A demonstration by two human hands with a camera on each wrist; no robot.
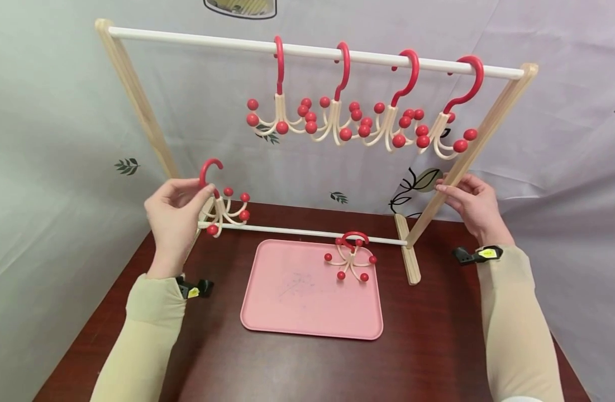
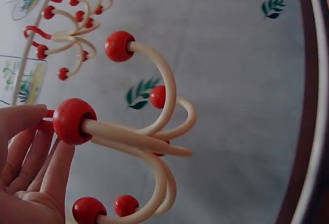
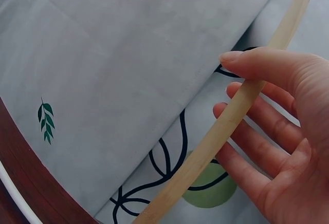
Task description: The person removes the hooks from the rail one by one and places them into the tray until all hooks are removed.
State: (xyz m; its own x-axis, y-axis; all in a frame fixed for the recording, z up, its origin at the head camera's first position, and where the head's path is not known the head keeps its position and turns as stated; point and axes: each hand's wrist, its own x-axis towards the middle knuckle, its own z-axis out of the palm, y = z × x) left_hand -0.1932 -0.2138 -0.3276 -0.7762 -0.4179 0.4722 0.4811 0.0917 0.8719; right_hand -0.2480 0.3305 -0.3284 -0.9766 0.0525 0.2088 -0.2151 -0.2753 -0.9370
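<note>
My left hand (image 1: 175, 209) pinches the red hook of a cream multi-arm hanger (image 1: 219, 211) with red ball tips. It hangs upright near the rack's left post, its arms spread below the fingers in the left wrist view. With the thumb in front and the fingers behind, my right hand (image 1: 472, 204) holds the right wooden post (image 3: 232, 112) of the rack. Several matching hangers (image 1: 334, 120) hang in a row from the white top rod (image 1: 186, 38), towards its right side. One more hanger (image 1: 352, 258) lies on the pink tray (image 1: 287, 301), at its back right.
A white lower rod (image 1: 287, 230) joins the rack's sides behind the tray. The wooden foot (image 1: 408, 251) stands on the dark red table (image 1: 428, 346) right of the tray. Pale leaf-printed cloth (image 1: 307, 173) hangs behind and around the table.
</note>
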